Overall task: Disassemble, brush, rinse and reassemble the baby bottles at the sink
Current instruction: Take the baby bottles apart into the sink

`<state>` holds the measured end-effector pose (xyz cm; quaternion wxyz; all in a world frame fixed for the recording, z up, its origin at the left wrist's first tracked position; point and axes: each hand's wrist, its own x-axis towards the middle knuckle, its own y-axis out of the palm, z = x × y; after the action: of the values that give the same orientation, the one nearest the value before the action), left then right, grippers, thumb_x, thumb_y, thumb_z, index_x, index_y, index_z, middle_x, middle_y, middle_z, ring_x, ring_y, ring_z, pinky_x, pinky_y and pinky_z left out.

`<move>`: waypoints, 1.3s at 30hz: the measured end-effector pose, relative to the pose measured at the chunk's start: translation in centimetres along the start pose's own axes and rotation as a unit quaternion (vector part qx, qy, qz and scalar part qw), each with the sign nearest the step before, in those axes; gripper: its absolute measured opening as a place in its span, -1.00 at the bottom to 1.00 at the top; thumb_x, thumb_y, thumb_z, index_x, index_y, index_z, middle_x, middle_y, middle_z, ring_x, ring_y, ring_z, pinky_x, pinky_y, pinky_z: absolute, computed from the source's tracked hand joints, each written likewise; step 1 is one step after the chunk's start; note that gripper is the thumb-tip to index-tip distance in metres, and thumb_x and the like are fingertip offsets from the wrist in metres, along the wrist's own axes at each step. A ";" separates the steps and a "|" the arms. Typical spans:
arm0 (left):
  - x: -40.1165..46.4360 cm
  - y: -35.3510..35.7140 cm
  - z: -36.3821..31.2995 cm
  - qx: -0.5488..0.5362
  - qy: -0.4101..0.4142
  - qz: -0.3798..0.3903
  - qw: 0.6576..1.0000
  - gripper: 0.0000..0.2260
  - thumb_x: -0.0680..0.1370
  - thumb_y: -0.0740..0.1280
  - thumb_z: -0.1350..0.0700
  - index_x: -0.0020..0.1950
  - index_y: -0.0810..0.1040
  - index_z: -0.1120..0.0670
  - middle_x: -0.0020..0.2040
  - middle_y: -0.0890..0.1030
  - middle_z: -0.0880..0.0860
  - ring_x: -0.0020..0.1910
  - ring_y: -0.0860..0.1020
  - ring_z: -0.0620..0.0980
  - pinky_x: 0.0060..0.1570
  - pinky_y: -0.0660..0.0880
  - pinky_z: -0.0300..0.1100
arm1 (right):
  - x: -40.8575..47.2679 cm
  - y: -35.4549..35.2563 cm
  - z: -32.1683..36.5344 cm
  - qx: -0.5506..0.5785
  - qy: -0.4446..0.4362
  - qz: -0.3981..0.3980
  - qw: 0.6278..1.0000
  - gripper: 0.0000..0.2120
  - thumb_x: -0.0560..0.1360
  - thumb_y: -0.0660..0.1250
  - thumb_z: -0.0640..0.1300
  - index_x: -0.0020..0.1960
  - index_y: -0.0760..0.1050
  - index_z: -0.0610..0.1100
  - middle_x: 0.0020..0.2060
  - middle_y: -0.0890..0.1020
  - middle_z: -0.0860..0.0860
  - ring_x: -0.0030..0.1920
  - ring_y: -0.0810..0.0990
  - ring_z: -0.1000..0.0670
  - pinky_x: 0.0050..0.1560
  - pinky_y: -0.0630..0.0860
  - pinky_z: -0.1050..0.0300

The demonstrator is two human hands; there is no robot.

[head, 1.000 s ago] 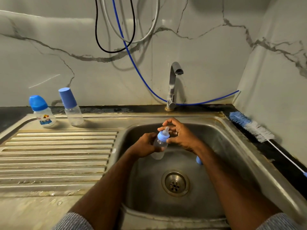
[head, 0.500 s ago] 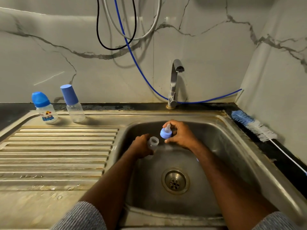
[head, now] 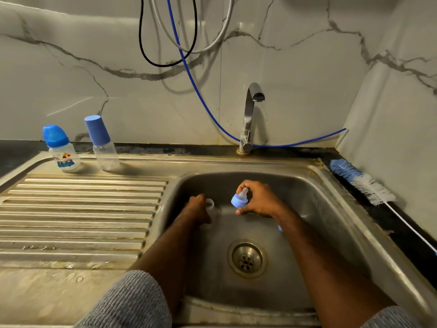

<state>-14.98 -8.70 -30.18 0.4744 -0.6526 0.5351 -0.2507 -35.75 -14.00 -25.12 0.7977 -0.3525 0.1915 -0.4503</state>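
Altogether three baby bottles are visible. Two of them stand upright with their caps on at the back of the draining board (head: 82,209), near each other but apart: a bottle with a printed label (head: 62,151) and a plain bottle (head: 102,144) with a taller blue cap. The third one, an open bottle (head: 210,204), is down in the sink (head: 331,209), held by the left hand (head: 197,209); its fingers are curled round the clear body, so only the neck shows and the rest is hidden behind the hand. The right hand (head: 259,200) pinches the blue ring with the teat (head: 240,199) between the thumb and the fingers, just beside the open bottle but not touching it. A small blue part (head: 280,228) shows under the right wrist; what it is cannot be told. There is one tap (head: 250,114) behind the sink, one drain (head: 247,258) in its bottom, and one bottle brush (head: 361,183) lying on the dark counter to the right. One blue hose (head: 203,95) runs along the wall.
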 end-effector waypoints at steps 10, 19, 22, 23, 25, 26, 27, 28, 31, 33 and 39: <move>-3.9 -3.5 -2.4 -0.247 0.121 -0.102 0.956 -0.32 0.28 0.67 0.05 0.35 0.52 -0.01 0.12 0.62 0.00 0.08 0.62 -0.02 0.07 0.64 0.04 | -0.8 -0.8 2.4 0.261 0.049 -0.055 0.962 -0.62 0.38 0.60 -0.14 0.12 0.54 -0.09 -0.03 0.67 -0.11 -0.17 0.71 -0.05 -0.21 0.66 0.08; -5.2 -3.6 -4.9 -0.509 0.194 -0.024 0.838 -0.64 0.52 0.47 0.17 0.31 0.58 0.14 0.10 0.70 0.12 -0.04 0.71 0.10 -0.14 0.66 -0.08 | -1.9 -1.3 3.3 0.471 0.074 0.027 0.879 -0.79 0.61 0.32 -0.16 0.21 0.60 -0.17 0.06 0.71 -0.17 0.06 0.71 -0.14 0.05 0.66 0.02; -5.6 -4.0 -5.1 -0.540 0.202 0.015 0.817 -0.70 0.52 0.46 0.21 0.25 0.61 0.13 0.06 0.71 0.13 0.04 0.69 0.12 -0.07 0.65 -0.10 | -2.9 -2.1 3.2 0.403 0.052 -0.004 0.914 -0.77 0.59 0.32 -0.29 0.21 0.60 -0.12 0.08 0.71 -0.15 0.06 0.71 -0.11 0.05 0.66 0.07; -5.7 -4.1 -5.2 -0.547 0.204 0.029 0.811 -0.69 0.52 0.46 0.22 0.25 0.61 0.12 0.07 0.71 0.14 0.06 0.69 0.14 -0.04 0.65 -0.08 | -3.3 -2.2 3.1 0.362 0.046 -0.038 0.930 -0.77 0.57 0.35 -0.31 0.18 0.61 -0.10 0.06 0.71 -0.15 0.03 0.72 -0.09 0.04 0.67 0.08; -6.0 -4.3 -5.4 -0.563 0.208 0.056 0.798 -0.64 0.49 0.47 0.19 0.29 0.59 0.14 0.10 0.70 0.16 0.10 0.68 0.16 0.02 0.65 -0.05 | -4.3 -2.3 3.3 0.320 0.032 -0.096 0.942 -0.78 0.53 0.41 -0.32 0.12 0.64 -0.09 0.00 0.72 -0.15 -0.05 0.74 -0.07 -0.01 0.67 0.06; -6.1 -4.5 -5.4 -0.570 0.209 0.072 0.792 -0.61 0.48 0.46 0.16 0.30 0.58 0.16 0.10 0.70 0.17 0.10 0.67 0.16 0.04 0.65 -0.06 | -4.8 -2.3 3.3 0.312 0.021 -0.113 0.943 -0.79 0.50 0.44 -0.32 0.09 0.64 -0.10 -0.04 0.72 -0.14 -0.08 0.74 -0.07 -0.04 0.67 0.06; -6.2 -4.6 -5.4 -0.572 0.212 0.089 0.787 -0.58 0.46 0.45 0.13 0.31 0.57 0.17 0.10 0.70 0.18 0.09 0.68 0.15 0.05 0.65 -0.08 | -5.2 -2.4 3.2 0.302 0.011 -0.124 0.945 -0.80 0.49 0.46 -0.32 0.06 0.64 -0.11 -0.09 0.73 -0.13 -0.11 0.74 -0.07 -0.08 0.67 0.08; -6.3 -4.7 -5.4 -0.569 0.215 0.104 0.787 -0.57 0.46 0.44 0.12 0.31 0.56 0.18 0.10 0.70 0.18 0.07 0.68 0.13 0.04 0.64 -0.11 | -5.6 -2.4 3.3 0.289 0.003 -0.132 0.948 -0.82 0.48 0.47 -0.32 0.04 0.64 -0.13 -0.14 0.73 -0.11 -0.15 0.74 -0.06 -0.11 0.67 0.09; -6.2 -4.4 -5.3 -0.552 0.218 0.127 0.795 -0.60 0.49 0.44 0.16 0.32 0.55 0.21 0.10 0.69 0.19 0.08 0.68 0.14 0.05 0.63 -0.12 | -5.5 -2.2 2.9 0.262 -0.002 -0.154 0.953 -0.88 0.47 0.48 -0.34 -0.06 0.65 -0.16 -0.29 0.71 -0.09 -0.28 0.71 -0.05 -0.18 0.64 0.05; -6.1 -4.2 -5.2 -0.539 0.218 0.127 0.804 -0.65 0.53 0.43 0.22 0.31 0.56 0.21 0.09 0.70 0.19 0.09 0.67 0.17 0.05 0.63 -0.11 | -5.0 -1.8 2.8 0.250 -0.010 -0.172 0.953 -0.86 0.45 0.48 -0.35 -0.16 0.62 -0.14 -0.36 0.69 -0.09 -0.36 0.68 -0.05 -0.25 0.62 0.02; -5.9 -4.3 -5.3 -0.543 0.212 0.119 0.803 -0.60 0.48 0.45 0.18 0.30 0.56 0.24 0.06 0.71 0.20 0.06 0.69 0.14 0.02 0.64 -0.13 | -3.4 -0.7 2.6 0.145 -0.082 -0.232 0.958 -0.85 0.39 0.47 -0.38 -0.26 0.57 -0.19 -0.36 0.60 0.01 -0.32 0.62 -0.10 -0.33 0.62 0.00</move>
<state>-19.13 -5.15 -23.05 -0.0573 -0.6651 0.7445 0.0071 -36.30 -10.31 -22.91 0.7266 -0.3035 -0.0286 -0.6157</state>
